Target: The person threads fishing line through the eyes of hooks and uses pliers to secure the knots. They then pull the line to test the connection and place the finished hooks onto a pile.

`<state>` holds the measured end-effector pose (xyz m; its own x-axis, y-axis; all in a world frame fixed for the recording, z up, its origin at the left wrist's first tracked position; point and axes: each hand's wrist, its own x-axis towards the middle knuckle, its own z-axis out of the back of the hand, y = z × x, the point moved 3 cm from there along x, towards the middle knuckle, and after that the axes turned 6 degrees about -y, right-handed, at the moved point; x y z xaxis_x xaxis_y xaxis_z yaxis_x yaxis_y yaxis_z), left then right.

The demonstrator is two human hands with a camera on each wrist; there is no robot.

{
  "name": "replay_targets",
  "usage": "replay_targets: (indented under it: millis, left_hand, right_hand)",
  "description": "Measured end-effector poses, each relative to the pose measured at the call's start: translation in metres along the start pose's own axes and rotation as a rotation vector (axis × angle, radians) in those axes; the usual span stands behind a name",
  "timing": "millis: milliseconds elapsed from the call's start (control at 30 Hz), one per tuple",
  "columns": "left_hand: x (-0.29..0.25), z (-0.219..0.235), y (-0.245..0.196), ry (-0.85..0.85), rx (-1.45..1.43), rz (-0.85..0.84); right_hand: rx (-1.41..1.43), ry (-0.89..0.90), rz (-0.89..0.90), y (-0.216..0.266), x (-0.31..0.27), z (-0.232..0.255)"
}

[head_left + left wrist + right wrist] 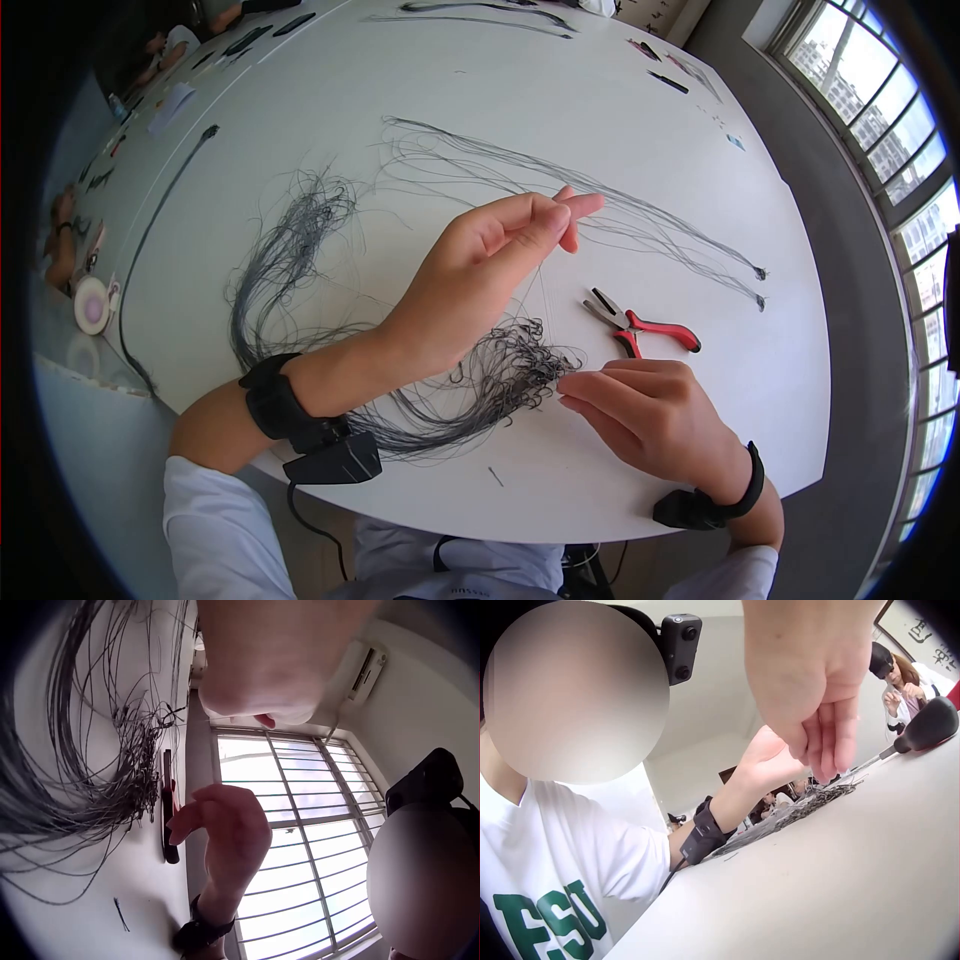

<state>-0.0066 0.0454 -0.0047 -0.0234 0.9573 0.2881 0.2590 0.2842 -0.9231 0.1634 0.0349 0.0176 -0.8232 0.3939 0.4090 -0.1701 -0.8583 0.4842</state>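
Note:
A bundle of thin dark grey strands [420,430] curves across the table, with many small black hook-shaped ends [530,370] massed at its right. Above the bundle, my left hand [470,260] is raised, thumb and forefinger pinching a fine strand. A thin line [225,718] runs from that hand toward the hooked ends in the left wrist view. Low beside those ends, my right hand [645,415] has its thumb and forefinger tips together in a pinch; the fine strand there is mostly hidden by the fingers. Red-handled pliers [640,325] lie just beyond the right hand.
Longer loose strands [640,210] stretch across the table behind my hands. A dark cord [150,230] and a white spool [92,305] are at the left. A short dark snippet [496,477] lies near the front edge. Another person [907,694] sits across the table.

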Motion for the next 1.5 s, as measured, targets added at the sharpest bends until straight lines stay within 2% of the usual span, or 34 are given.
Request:
replay_targets:
  millis: [67, 133, 167, 233, 267, 333, 367, 433, 567, 700, 800, 867, 900, 1000, 1067, 1133, 1200, 1267, 1333, 1400, 1467, 1500]
  left_hand:
    - [0.0, -0.002, -0.005, 0.018, 0.078, 0.005]
    - [-0.001, -0.004, -0.006, 0.036, 0.155, 0.011]
    - [-0.001, -0.004, -0.002, 0.073, 0.182, 0.077]
    - [-0.003, -0.008, 0.001, 0.134, 0.237, 0.174]
    - [-0.004, -0.008, -0.001, 0.135, 0.237, 0.175]
    - [-0.007, -0.01, -0.003, 0.272, 0.324, 0.22]
    - [-0.008, -0.011, -0.003, 0.252, 0.368, 0.138]
    - [-0.007, -0.011, -0.006, 0.258, 0.382, 0.134]
    - [-0.006, -0.009, -0.011, 0.269, 0.415, 0.181]
    - [-0.004, -0.006, -0.006, 0.283, 0.348, 0.179]
    - [-0.003, -0.006, -0.016, 0.264, 0.454, 0.174]
    - [-0.001, -0.004, -0.018, 0.356, 0.428, 0.311]
    - [-0.001, -0.003, -0.018, 0.357, 0.429, 0.311]
    - [0.001, 0.001, -0.015, 0.34, 0.269, 0.289]
    - [0.006, 0.004, -0.014, 0.265, -0.086, 0.353]
    - [0.007, 0.006, -0.017, 0.228, -0.174, 0.392]
    - [0.011, 0.012, -0.019, 0.054, -0.351, 0.392]
    - [0.013, 0.014, -0.022, 0.101, -0.414, 0.35]
    - [0.014, 0.012, -0.024, 0.045, -0.539, 0.275]
    - [0.015, 0.01, -0.025, 0.065, -0.532, 0.234]
    - [0.015, 0.008, -0.024, 0.083, -0.525, 0.194]
    - [0.014, 0.006, -0.024, 0.089, -0.504, 0.164]
  right_hand:
    - [0.013, 0.032, 0.04, 0.005, 0.002, 0.002]
    - [0.27, -0.011, 0.098, 0.01, 0.006, 0.005]
    - [0.27, -0.011, 0.097, 0.011, 0.007, 0.007]
    - [0.557, -0.198, -0.037, 0.006, 0.005, 0.017]
    - [0.709, -0.262, -0.166, 0.001, 0.001, 0.023]
    - [0.731, -0.428, -0.224, -0.005, 0.001, 0.036]
    - [0.707, -0.474, -0.242, -0.012, -0.001, 0.041]
    - [0.675, -0.581, -0.29, -0.023, -0.002, 0.047]
    - [0.656, -0.652, -0.383, -0.033, -0.002, 0.053]
    - [0.619, -0.658, -0.461, -0.039, -0.004, 0.053]
    - [0.547, -0.624, -0.503, -0.043, -0.003, 0.051]
    - [0.435, -0.703, -0.53, -0.048, -0.003, 0.052]
    - [0.434, -0.704, -0.53, -0.051, -0.003, 0.052]
    - [0.306, -0.718, -0.598, -0.063, -0.006, 0.055]
    - [0.214, -0.533, -0.722, -0.07, -0.007, 0.051]
    - [0.138, -0.362, -0.769, -0.069, -0.006, 0.045]
    - [0.086, -0.296, -0.749, -0.062, -0.002, 0.037]
    - [0.052, -0.287, -0.711, -0.058, -0.002, 0.03]
    - [-0.029, -0.305, -0.516, -0.05, -0.001, 0.023]
    - [-0.065, -0.26, -0.489, -0.04, 0.001, 0.021]
    - [-0.098, -0.122, -0.311, -0.026, 0.004, 0.015]
    - [-0.097, -0.138, -0.155, -0.021, 0.004, 0.01]
